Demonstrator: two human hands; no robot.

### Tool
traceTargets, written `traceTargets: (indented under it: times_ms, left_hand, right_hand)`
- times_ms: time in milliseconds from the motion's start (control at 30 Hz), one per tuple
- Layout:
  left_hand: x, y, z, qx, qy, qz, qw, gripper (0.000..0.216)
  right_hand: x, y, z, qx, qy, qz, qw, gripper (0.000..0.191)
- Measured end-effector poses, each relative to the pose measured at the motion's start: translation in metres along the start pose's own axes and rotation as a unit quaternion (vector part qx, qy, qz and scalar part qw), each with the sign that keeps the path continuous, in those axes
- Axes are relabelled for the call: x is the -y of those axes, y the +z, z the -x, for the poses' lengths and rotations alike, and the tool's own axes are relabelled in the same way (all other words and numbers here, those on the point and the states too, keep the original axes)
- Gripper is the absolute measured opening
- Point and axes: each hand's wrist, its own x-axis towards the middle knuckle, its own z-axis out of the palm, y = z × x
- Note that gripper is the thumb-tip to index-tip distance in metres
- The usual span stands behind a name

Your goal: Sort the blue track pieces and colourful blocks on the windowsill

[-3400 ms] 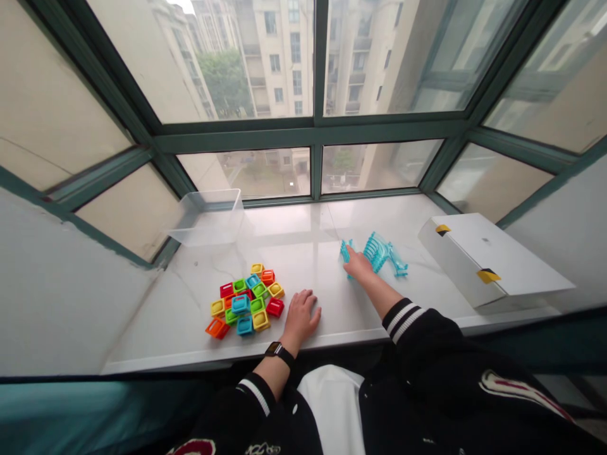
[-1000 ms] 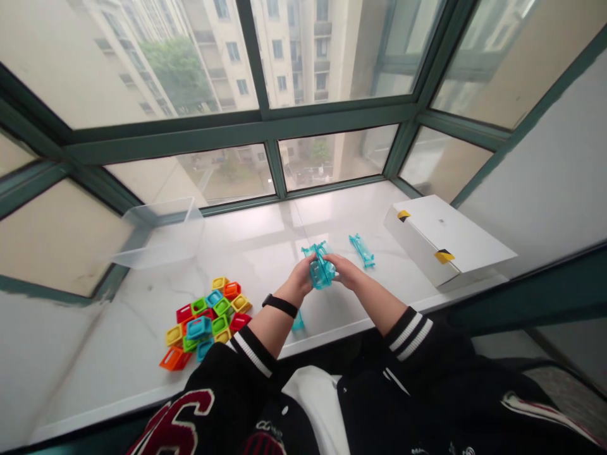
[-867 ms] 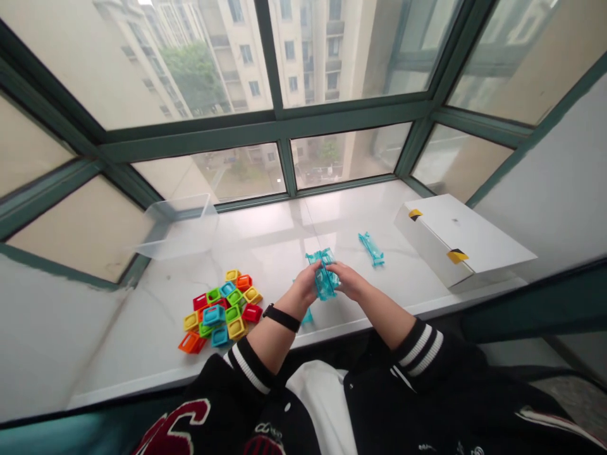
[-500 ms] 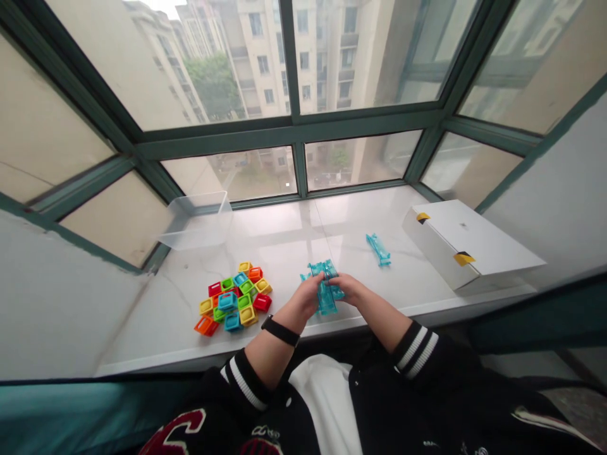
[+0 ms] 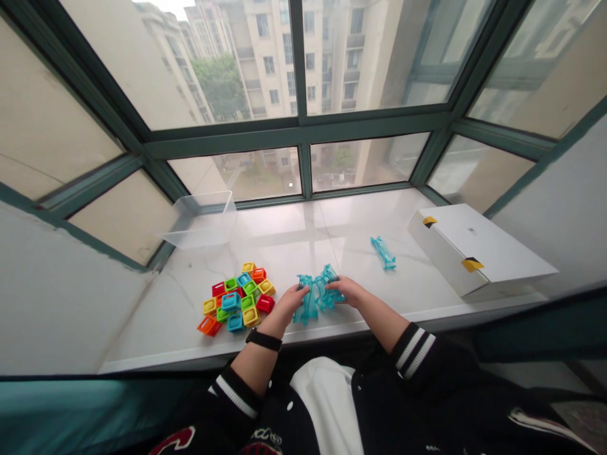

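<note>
Translucent blue plastic pieces are in both my hands, just above the front part of the white sill. My left hand [image 5: 290,302] grips the left blue plastic piece [image 5: 309,302], fingers closed on its left side. Closed on the right blue plastic piece [image 5: 328,289] is my right hand [image 5: 346,289]. The two pieces sit side by side at a slant, close together; whether they are joined I cannot tell. A similar slim blue piece [image 5: 383,253] lies by itself on the sill, to the right and farther back.
Left of my hands is a heap of red, yellow, green, orange and blue plastic blocks [image 5: 237,300]. A clear plastic bin [image 5: 202,221] stands behind it. At the right, a white box [image 5: 488,243] with yellow-black tabs rests by the wall. Windows [image 5: 303,133] close off the back.
My hands have moved apart, the left one leftward. The blue pieces, bunched together before, are now spread side by side. The view has shifted slightly.
</note>
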Motion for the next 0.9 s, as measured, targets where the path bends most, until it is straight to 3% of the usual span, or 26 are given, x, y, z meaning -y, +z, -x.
traceTargets:
  times_ms: [200,400,667,800,900]
  left_hand:
    - [-0.004,-0.002,-0.007,0.000,0.007,-0.071,0.997,0.022]
    - [-0.005,-0.012,-0.003,-0.001,0.019,-0.071,0.997,0.025]
    - [-0.021,-0.038,0.017,0.020,0.026,0.025,0.999,0.040]
    - [-0.024,-0.045,0.019,0.025,0.016,0.130,0.991,0.037]
    - [-0.023,-0.045,0.019,0.023,0.010,0.198,0.980,0.033]
  right_hand:
    - [0.005,0.010,0.003,0.000,-0.024,0.021,1.000,0.030]
    - [0.011,0.012,0.002,-0.026,-0.085,0.070,0.994,0.029]
    - [0.016,0.007,-0.004,-0.101,-0.121,0.178,0.971,0.019]
    - [0.023,0.014,-0.006,-0.105,-0.120,0.212,0.964,0.029]
    - [0.027,0.025,-0.009,-0.115,-0.153,0.318,0.928,0.040]
